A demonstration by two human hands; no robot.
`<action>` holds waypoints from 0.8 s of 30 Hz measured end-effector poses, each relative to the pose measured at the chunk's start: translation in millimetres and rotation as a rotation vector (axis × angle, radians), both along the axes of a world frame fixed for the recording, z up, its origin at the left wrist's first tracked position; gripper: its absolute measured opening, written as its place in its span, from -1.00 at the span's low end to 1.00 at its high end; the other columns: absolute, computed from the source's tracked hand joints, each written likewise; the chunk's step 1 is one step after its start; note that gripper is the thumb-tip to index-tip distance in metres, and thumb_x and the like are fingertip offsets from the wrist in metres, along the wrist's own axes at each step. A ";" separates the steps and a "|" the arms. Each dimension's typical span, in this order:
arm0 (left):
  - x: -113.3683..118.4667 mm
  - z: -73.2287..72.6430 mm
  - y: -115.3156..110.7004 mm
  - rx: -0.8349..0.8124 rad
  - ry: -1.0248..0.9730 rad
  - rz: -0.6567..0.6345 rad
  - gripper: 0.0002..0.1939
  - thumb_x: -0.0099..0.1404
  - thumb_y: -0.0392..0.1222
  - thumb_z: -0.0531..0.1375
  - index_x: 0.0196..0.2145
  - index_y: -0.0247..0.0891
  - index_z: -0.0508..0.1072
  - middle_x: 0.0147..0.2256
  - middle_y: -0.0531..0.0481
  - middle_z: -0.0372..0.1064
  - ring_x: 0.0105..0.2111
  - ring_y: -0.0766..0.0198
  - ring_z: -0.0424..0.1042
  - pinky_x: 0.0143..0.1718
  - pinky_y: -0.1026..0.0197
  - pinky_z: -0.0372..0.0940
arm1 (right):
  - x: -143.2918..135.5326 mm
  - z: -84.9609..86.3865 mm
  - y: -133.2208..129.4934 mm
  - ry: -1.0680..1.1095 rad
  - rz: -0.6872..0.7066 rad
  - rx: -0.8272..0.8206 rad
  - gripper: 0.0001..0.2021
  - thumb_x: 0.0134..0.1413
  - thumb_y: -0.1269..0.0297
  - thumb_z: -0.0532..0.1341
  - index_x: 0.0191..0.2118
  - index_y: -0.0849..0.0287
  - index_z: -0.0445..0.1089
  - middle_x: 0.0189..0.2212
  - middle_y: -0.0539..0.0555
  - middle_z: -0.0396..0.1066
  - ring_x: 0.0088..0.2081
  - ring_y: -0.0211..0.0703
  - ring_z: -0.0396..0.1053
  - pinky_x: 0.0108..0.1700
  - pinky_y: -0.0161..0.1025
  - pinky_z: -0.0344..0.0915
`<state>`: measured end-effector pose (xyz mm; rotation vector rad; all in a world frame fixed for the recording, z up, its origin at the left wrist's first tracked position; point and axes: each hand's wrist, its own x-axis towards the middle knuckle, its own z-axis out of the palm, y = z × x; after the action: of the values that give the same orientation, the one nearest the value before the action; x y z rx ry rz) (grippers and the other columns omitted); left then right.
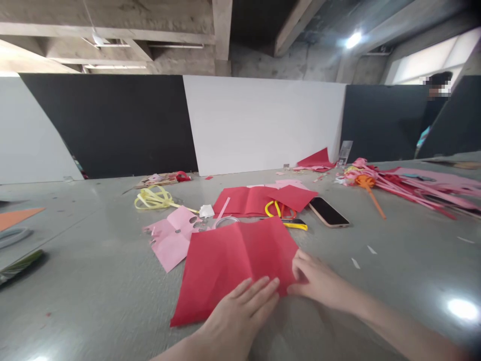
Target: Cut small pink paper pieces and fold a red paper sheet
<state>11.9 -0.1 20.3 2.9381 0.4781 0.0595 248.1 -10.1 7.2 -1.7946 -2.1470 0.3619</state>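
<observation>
A creased red paper sheet (229, 260) lies flat on the grey table (93, 281) in front of me. My left hand (240, 313) rests palm down on its near edge, fingers together and pressing the paper. My right hand (319, 281) pinches the sheet's near right corner between thumb and fingers. Just behind the sheet lie a cut pink paper (173, 238), yellow-handled scissors (285, 218) partly under other red sheets (259, 199), and a dark phone (328, 211).
Yellow paper strips (154, 198) lie at the back left, an orange sheet (15, 216) at the far left edge. A pile of pink and red strips (413, 188) covers the right. Black and white partition boards (263, 123) stand behind the table; a person (432, 113) is beyond them.
</observation>
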 end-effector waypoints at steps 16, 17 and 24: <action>2.1 10.7 -0.6 -0.133 0.021 -0.022 -0.28 0.24 0.12 0.04 0.22 -0.27 -0.11 0.21 -0.14 -0.20 0.18 0.08 -0.14 0.14 0.06 -0.10 | 34.6 15.9 7.5 -0.199 -0.160 -0.202 -0.68 -0.29 0.09 0.28 -0.60 0.13 0.13 -0.49 -0.01 0.20 -0.36 -0.02 0.24 -0.24 -0.09 0.05; 2.4 11.5 -0.8 -0.134 0.028 -0.018 -0.28 0.24 0.12 0.04 0.22 -0.27 -0.11 0.21 -0.14 -0.21 0.18 0.09 -0.14 0.14 0.06 -0.10 | 37.8 16.8 7.7 -0.194 -0.161 -0.211 -0.69 -0.30 0.10 0.28 -0.61 0.13 0.12 -0.50 -0.02 0.20 -0.36 -0.03 0.25 -0.24 -0.09 0.05; 2.5 13.6 -1.9 -0.165 0.021 -0.007 -0.31 0.26 0.08 0.03 0.22 -0.25 -0.13 0.21 -0.12 -0.22 0.18 0.08 -0.16 0.14 0.03 -0.12 | 64.6 20.0 12.2 -0.090 -0.155 -0.301 -0.81 -0.33 0.28 0.28 -0.62 0.13 0.21 -0.56 -0.05 0.28 -0.48 -0.15 0.27 -0.48 -0.29 0.04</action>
<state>14.5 -2.0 33.9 2.7809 0.4524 -0.0119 312.7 2.2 27.2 -2.1645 -2.0830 0.6028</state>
